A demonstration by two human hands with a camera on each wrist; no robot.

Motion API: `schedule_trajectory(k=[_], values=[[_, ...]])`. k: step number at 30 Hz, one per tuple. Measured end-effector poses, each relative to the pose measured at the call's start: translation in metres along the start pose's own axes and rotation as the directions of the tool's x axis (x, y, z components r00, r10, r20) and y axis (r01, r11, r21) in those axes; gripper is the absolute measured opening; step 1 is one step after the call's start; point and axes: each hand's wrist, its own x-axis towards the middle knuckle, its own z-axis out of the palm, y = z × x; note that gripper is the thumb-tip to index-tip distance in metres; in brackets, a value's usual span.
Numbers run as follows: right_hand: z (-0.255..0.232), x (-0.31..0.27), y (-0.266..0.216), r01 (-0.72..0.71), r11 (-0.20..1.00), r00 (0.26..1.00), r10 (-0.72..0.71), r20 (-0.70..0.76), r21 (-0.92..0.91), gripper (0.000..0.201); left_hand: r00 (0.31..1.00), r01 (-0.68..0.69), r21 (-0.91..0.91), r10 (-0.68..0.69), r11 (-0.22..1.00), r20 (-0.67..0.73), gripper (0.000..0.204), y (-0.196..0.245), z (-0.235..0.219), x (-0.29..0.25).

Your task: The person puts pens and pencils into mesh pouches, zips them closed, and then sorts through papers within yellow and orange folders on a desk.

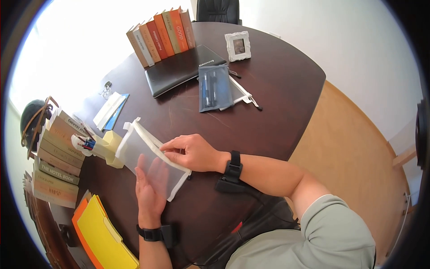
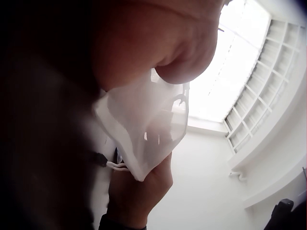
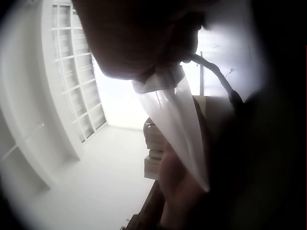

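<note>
A translucent zip pouch (image 1: 142, 145) with white trim is held up over the near left part of the table. My left hand (image 1: 151, 197) lies palm up behind and under it, its straight fingers showing through the clear sheet. At the pouch's upper edge my right hand (image 1: 197, 152) pinches the white zip trim between thumb and fingers. The left wrist view shows the pouch (image 2: 148, 129) hanging below the left palm, with a dark-tipped zip pull beside it. In the right wrist view the pouch (image 3: 172, 115) narrows down toward the other hand.
Beyond the hands lie a blue mesh pouch (image 1: 216, 89) with pens, another white-trimmed pouch (image 1: 239, 92) partly under it, a laptop (image 1: 183, 71) bearing upright books (image 1: 161, 38), and a picture frame (image 1: 238, 46). Leftward stand a pen holder (image 1: 87, 142), stacked books (image 1: 58, 166) and yellow folders (image 1: 101, 228).
</note>
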Motion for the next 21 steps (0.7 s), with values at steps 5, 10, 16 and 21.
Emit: schedule_trajectory(k=[5, 10, 16, 21], values=[[-0.004, -0.003, -0.006, 0.142, 0.987, 0.988, -0.137, 0.071, -0.077, 0.032, 0.995, 0.075, 0.019, -0.076, 0.997, 0.061, 0.06, -0.001, -0.008, 0.003], [0.003, -0.009, -0.008, 0.16, 0.987, 0.979, -0.159, 0.129, 0.002, 0.033, 0.993, 0.104, 0.042, -0.106, 0.994, 0.057, 0.058, -0.001, -0.018, 0.003], [0.008, -0.009, -0.002, 0.242, 0.97, 0.96, -0.24, 0.145, 0.007, 0.037, 0.997, 0.067, -0.005, -0.067, 0.998, 0.031, 0.058, -0.003, -0.009, 0.005], [0.007, -0.011, -0.007, 0.236, 0.971, 0.96, -0.239, 0.146, 0.04, 0.04, 0.996, 0.087, 0.007, -0.087, 0.996, 0.024, 0.058, -0.003, -0.012, 0.006]])
